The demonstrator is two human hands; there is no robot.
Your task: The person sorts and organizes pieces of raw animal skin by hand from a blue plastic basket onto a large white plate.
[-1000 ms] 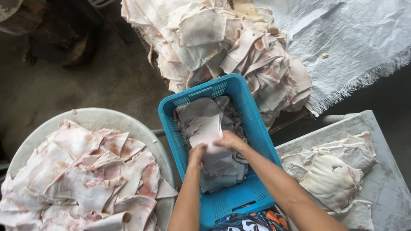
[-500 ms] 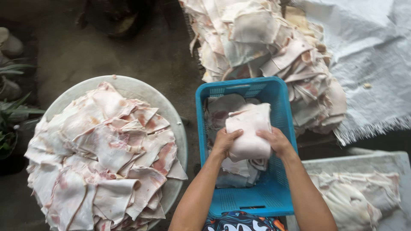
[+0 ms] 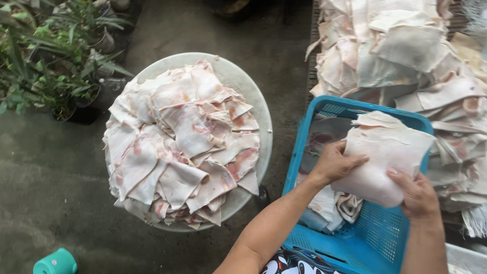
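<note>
Above blue basket [image 3: 324,109], left hand [image 3: 332,163] & right hand [image 3: 418,195] each grip pinching pale skin sheet [image 3: 388,152] w/ limp, probably slippery edges; best held at opposite sides

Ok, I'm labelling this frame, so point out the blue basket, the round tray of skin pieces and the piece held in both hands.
blue basket [image 3: 378,243]: head view, on its bare mesh wall.
round tray [image 3: 242,83]: head view, on its bare upper right rim.
held piece [image 3: 385,155]: head view, on its pale middle.
</note>
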